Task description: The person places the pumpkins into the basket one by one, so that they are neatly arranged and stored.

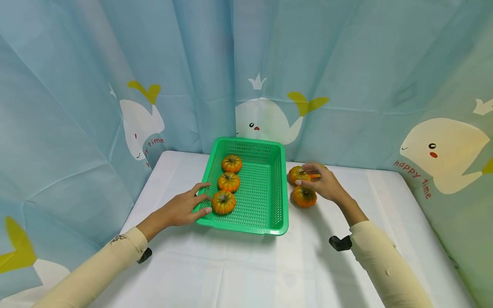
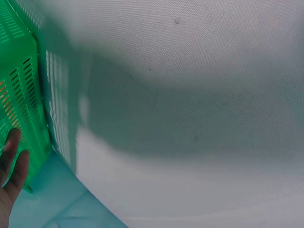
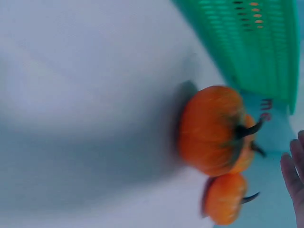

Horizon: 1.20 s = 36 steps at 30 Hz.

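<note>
We find a green basket (image 1: 252, 192) on the white-covered counter (image 1: 246, 273), with three small pumpkins (image 1: 229, 182) lined up from far to near along its left side. Just right of the basket stand a far pumpkin (image 1: 297, 174) and a near pumpkin (image 1: 304, 197); the right wrist view records a third loose pumpkin (image 3: 223, 199) to their right, largely hidden by the hand from above. The right hand (image 1: 321, 182) hangs over this group, its grip apart, thumb clear of fingers and clamped on nothing. The left hand (image 1: 186, 206) lies at the basket's left rim, its grip likewise apart with fingers spread; we cannot tell whether it touches the plastic. We judge the pumpkins to be light and fairly stiff, with a smooth skin that may slip or roll under a one-sided push. We advise taking hold across the ribbed flanks, thumb opposite fingers, below the shoulder. The thin curved stem (image 3: 249, 129) we rate the weakest part and unsuitable for lifting. The basket appears light and liable to slide if knocked.
</note>
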### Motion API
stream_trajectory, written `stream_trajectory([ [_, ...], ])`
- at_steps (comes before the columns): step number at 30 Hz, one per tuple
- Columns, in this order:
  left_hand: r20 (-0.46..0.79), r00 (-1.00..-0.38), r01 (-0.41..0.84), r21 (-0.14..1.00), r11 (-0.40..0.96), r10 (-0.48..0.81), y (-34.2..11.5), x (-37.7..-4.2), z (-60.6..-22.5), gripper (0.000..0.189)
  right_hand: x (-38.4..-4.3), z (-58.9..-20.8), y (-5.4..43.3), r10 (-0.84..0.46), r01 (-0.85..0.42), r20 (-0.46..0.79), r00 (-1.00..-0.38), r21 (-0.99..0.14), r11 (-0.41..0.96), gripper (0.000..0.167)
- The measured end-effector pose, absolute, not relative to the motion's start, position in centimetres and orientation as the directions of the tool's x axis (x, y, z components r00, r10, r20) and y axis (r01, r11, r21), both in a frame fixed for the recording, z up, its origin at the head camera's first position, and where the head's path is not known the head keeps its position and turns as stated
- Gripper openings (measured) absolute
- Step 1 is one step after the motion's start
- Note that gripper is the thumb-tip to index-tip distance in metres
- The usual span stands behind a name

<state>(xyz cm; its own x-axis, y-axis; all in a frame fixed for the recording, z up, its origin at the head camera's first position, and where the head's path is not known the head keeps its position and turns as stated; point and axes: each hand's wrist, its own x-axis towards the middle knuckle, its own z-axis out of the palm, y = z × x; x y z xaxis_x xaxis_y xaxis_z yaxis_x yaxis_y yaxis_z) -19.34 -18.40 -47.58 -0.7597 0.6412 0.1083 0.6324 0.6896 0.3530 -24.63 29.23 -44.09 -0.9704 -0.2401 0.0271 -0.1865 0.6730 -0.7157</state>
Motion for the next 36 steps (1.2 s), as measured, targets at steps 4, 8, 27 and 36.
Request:
stream_trajectory([
  [4,0.106,-0.758,0.635,0.346,0.69,0.644,-18.4,-19.4,-47.5,0.043,-24.1,-45.7,30.3,-0.206,-0.139,-0.004,-0.978,-0.724,0.676,0.074],
  [8,0.095,-0.76,0.632,0.343,0.695,0.643,-18.4,-19.6,-47.5,0.043,-23.8,-47.5,30.9,-0.205,-0.124,-0.026,-0.978,-0.718,0.684,0.076],
  [27,0.075,-0.77,0.614,0.36,0.703,0.634,-18.3,-19.6,-47.5,0.042,-23.1,-50.4,31.7,-0.221,-0.13,-0.058,-0.974,-0.657,0.743,0.077],
  [36,0.109,-0.758,0.633,0.358,0.686,0.643,-18.4,-19.4,-47.6,0.042,-23.2,-50.6,31.7,-0.226,-0.118,-0.088,-0.97,-0.645,0.755,0.077],
])
